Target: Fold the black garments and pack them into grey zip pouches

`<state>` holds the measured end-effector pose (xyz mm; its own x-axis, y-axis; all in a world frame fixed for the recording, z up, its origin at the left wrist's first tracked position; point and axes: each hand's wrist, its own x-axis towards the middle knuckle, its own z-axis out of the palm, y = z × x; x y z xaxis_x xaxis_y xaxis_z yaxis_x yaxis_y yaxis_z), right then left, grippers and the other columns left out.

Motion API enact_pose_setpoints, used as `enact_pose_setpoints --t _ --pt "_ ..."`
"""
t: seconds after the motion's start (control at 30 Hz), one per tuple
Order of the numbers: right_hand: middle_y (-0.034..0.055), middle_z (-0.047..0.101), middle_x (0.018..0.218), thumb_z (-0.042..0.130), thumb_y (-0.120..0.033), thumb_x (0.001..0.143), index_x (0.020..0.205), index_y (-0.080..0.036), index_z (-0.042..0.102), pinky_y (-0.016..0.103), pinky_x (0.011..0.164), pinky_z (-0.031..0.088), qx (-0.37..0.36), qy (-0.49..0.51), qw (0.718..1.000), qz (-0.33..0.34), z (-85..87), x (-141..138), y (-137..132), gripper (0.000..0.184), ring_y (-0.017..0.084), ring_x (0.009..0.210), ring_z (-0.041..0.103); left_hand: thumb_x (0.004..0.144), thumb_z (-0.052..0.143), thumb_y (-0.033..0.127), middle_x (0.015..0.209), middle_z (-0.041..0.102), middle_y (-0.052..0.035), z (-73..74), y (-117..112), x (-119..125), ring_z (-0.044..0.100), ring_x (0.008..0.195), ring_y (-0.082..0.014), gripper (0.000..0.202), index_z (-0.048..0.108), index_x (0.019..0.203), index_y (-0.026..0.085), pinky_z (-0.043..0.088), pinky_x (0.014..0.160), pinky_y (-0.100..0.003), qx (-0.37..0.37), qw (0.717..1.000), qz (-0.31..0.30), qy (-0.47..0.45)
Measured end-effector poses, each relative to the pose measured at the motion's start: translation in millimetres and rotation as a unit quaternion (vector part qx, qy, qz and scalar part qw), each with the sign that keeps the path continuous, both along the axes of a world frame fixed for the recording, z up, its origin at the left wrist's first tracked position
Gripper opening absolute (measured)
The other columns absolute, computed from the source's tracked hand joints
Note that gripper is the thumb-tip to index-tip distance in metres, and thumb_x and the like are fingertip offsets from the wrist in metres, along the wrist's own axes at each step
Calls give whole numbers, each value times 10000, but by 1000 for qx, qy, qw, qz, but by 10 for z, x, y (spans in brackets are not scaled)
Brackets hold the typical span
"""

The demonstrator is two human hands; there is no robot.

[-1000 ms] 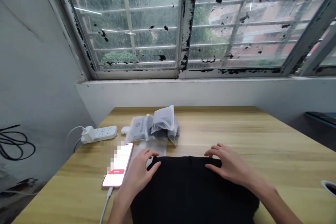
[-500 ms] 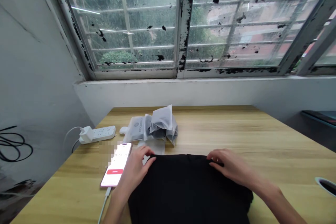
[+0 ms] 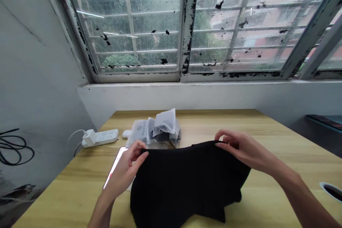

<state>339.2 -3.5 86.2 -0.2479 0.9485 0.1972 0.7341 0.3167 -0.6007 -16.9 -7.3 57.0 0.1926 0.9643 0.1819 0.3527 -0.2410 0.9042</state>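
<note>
A piece of black cloth, perhaps a garment though its kind does not show, hangs between my two hands above the table. My left hand pinches its top left corner between thumb and fingers. At the top right edge, my right hand grips the cloth the same way. The top edge is stretched between them and slopes up to the right. Its lower edge falls in uneven folds near the tabletop. A lit phone lies on the table, partly hidden behind my left hand.
Several frosted plastic bags with dark contents are piled at the back of the wooden table. A white power strip with a plugged-in charger lies at the left edge. A round hole is at the right. Behind stands a window.
Both hands have lifted the black cloth off the table, the right one higher. They have moved slightly apart, and the cloth's lower edge now hangs in view.
</note>
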Motion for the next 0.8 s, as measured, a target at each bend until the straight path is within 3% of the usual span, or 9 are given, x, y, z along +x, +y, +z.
enact_pose_setpoints --t 0.1,0.2,0.3,0.47,0.57,0.67,0.73,0.8 --pt "13 656 647 530 -635 905 804 -238 689 278 536 422 -3 3 999 36 99 -12 -25 439 172 586 551 835 629 516 637 465 71 56 -8 -68 423 562 -120 310 503 878 235 333 513 -211 -26 998 -9 -53" --pt "37 681 703 524 -712 890 749 -233 678 301 596 471 25 39 998 52 188 -19 -67 522 194 654 593 819 647 503 658 521 52 153 -34 -106 482 592 -128 307 515 865 230 372 536 -216 -6 999 23 -46" --pt "43 672 701 521 -777 854 766 -238 679 310 585 490 48 90 994 41 240 -28 -104 569 201 644 598 832 627 480 652 515 44 277 -87 -111 512 602 -141 265 545 833 228 392 535 -226 47 997 56 -16" --pt "48 692 694 548 -749 851 772 -247 723 300 550 471 51 43 998 0 303 -42 -133 538 206 640 597 815 643 459 737 636 -7 434 -135 -107 629 714 -198 235 635 797 225 520 659 -295 97 993 60 32" --pt "31 659 645 523 -731 874 762 -232 701 269 492 422 33 50 998 2 367 -59 -146 542 181 587 563 799 665 453 769 671 -10 457 -84 -96 665 763 -210 228 636 795 226 548 744 -318 138 983 122 -7" --pt "23 651 630 516 -715 889 724 -227 692 262 486 408 -4 31 998 49 459 -89 -147 544 172 576 555 783 678 461 752 669 -2 456 -23 -81 677 767 -211 241 613 786 228 554 752 -315 166 967 189 -49" --pt "36 681 668 529 -722 877 722 -235 700 286 541 455 40 25 998 45 522 -120 -138 539 195 625 593 788 672 459 732 661 2 461 -9 -89 677 753 -209 239 612 777 228 558 744 -313 165 969 181 -44" --pt "57 705 705 541 -735 860 725 -240 701 324 619 502 125 37 991 1 566 -152 -127 538 223 673 625 788 673 456 707 651 7 481 -19 -118 673 717 -205 234 623 779 227 560 709 -307 159 976 148 -28"
